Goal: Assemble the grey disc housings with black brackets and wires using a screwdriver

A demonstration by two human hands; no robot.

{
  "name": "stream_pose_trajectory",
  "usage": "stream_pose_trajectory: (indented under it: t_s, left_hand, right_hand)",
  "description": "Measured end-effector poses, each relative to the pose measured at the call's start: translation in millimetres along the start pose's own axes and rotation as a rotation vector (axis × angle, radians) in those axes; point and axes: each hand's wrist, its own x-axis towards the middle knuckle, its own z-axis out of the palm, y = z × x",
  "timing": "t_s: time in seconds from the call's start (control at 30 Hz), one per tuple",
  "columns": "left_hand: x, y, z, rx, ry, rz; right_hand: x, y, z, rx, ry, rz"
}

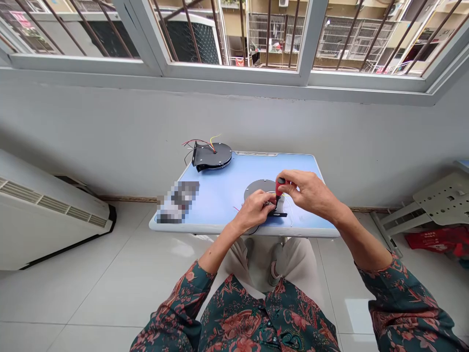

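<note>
A black, round, flat-housed blower fan (256, 187) with thin wires lies on the blue tabletop near its front edge. My right hand (306, 193) is closed around a red and black screwdriver (279, 189), held upright with its tip pointing down at the fan's flanged end. Beside that tip, the fingers of my left hand (256, 209) are drawn together on the fan, covering part of the housing. Whatever sits right under the tip is too small to make out. The fan's dark flange (277, 214) faces me.
A second black blower fan (216, 155) with red, yellow and black wires stands at the table's back left. A pixelated patch (178, 202) covers the left front of the blue table (220, 195). The wall and barred windows rise behind; a white appliance (51, 210) stands left.
</note>
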Motion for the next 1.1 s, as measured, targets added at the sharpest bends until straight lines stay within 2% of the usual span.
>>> stream_pose_trajectory:
  t_s: [0.1,0.2,0.33,0.43,0.53,0.63,0.77,0.83,0.97,1.1]
  left_hand:
    - [5,1,-1.2,0.014,-0.059,-0.011]
    - [8,2,1.7,0.07,-0.099,-0.002]
    - [4,3,7.0,0.16,-0.039,0.064]
    - [-4,4,8.7,0.253,-0.006,0.069]
    - [-15,3,11.3,0.319,0.006,0.113]
    - [-26,-1,16.5,0.357,0.079,0.2]
    - [-31,-11,19.9,0.348,0.15,0.302]
    - [-29,-19,16.3,0.319,0.113,0.338]
    - [-20,-36,1.4,0.222,-0.043,0.403]
    - [-11,-48,-11.8,0.107,-0.134,0.414]
  right_hand:
    - [6,-6,-3,-0.137,-0.002,0.136]
    - [13,-14,-1,-0.28,-0.022,0.147]
    - [20,-29,12,-0.485,0.0,0.176]
    - [25,-34,23,-0.513,0.003,0.187]
    - [27,-30,22,-0.471,-0.058,0.132]
    - [25,-20,10,-0.389,-0.161,0.023]
    - [23,-5,-5,-0.266,-0.222,-0.077]
    - [26,3,-10,-0.181,-0.257,-0.129]
    - [33,23,-21,-0.006,-0.398,-0.174]
    - [32,34,-30,0.023,-0.443,-0.193]
